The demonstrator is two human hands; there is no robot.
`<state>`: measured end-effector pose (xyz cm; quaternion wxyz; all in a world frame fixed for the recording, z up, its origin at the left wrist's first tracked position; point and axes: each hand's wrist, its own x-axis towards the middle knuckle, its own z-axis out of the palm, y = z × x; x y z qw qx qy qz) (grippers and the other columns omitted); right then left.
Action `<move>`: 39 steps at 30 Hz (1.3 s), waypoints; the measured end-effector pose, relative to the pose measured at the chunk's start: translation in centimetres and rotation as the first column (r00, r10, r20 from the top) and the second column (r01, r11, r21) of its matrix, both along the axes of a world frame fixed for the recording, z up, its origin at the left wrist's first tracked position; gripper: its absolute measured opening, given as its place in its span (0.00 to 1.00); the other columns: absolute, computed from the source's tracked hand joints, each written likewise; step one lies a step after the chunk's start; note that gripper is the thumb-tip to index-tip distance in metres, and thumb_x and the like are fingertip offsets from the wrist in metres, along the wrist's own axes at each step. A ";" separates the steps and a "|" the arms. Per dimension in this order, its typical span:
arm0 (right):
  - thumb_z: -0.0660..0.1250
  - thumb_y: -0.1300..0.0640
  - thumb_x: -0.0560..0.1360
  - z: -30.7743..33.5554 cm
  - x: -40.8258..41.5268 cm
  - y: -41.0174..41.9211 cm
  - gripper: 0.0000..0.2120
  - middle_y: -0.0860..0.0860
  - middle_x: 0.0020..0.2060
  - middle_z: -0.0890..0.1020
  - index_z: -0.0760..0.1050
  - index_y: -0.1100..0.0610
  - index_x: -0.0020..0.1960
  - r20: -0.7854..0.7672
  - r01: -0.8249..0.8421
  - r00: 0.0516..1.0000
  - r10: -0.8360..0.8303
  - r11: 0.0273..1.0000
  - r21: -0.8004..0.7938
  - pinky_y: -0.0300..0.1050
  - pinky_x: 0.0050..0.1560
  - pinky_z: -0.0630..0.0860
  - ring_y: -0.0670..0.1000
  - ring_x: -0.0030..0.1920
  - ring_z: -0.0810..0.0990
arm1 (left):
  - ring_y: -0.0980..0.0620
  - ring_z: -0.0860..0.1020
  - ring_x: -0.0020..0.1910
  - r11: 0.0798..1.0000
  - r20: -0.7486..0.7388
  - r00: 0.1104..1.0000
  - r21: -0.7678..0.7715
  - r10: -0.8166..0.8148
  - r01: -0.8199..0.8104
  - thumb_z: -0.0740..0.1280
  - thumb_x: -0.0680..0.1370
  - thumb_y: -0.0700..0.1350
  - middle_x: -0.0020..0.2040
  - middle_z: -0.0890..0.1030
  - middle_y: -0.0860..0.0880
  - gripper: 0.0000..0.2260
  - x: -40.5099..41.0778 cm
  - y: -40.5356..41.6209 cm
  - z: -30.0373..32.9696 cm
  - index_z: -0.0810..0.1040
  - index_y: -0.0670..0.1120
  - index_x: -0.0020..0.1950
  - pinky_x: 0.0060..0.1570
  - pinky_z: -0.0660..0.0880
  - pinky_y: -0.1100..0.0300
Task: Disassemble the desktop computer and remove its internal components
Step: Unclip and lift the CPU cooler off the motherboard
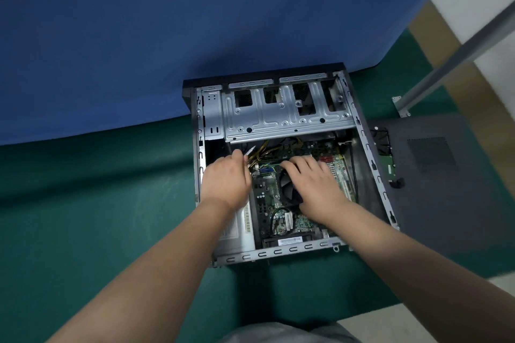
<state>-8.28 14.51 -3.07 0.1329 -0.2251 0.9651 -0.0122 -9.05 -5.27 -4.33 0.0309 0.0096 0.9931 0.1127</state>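
The open desktop case (373, 164) lies on its side on a green cloth. Its green motherboard (267, 192) shows inside, below the silver drive cage (278, 117). My left hand (225, 178) is inside the case at the left and grips a slim silver-tipped tool (250, 151), which points up toward the yellow power cables (260, 154). My right hand (312, 184) lies over the black CPU fan (287, 184), its fingers reaching past the fan's far edge onto the board. The hand hides most of the fan.
The grey power supply (239, 231) sits in the case's near left corner under my left wrist. The removed dark side panel (434, 164) lies to the right with a hard drive (389, 168) on its left edge. A metal leg (451, 61) slants behind it. Blue cloth (167, 36) hangs at the back.
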 end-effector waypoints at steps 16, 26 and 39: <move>0.76 0.47 0.60 5.7 8.6 4.6 0.45 0.41 0.66 0.65 0.56 0.42 0.71 0.233 0.542 0.797 -0.558 0.488 -0.684 0.46 0.69 0.63 0.45 0.68 0.62 | 0.51 0.69 0.39 0.963 -0.196 0.963 0.162 -0.183 0.216 0.56 0.82 0.49 0.41 0.73 0.52 0.09 2.4 3.8 3.8 0.73 0.47 0.48 0.40 0.64 0.56; 0.79 0.55 0.63 7.8 7.6 15.9 0.37 0.28 0.52 0.69 0.62 0.41 0.64 0.446 0.630 0.567 -0.692 0.015 -0.777 0.15 0.44 0.64 0.19 0.49 0.68 | 0.52 0.73 0.33 0.753 0.007 0.999 0.658 -0.050 0.033 0.54 0.82 0.49 0.35 0.74 0.51 0.08 6.6 15.2 4.3 0.70 0.50 0.48 0.33 0.69 0.52; 0.78 0.43 0.57 -0.1 -2.5 27.5 0.45 0.53 0.64 0.70 0.62 0.53 0.68 0.315 0.886 0.335 -0.888 0.184 -0.425 0.54 0.61 0.67 0.58 0.65 0.65 | 0.46 0.70 0.50 0.979 -0.210 0.977 0.188 -0.042 0.082 0.65 0.73 0.48 0.52 0.73 0.44 0.12 2.3 27.4 1.5 0.72 0.42 0.53 0.50 0.70 0.52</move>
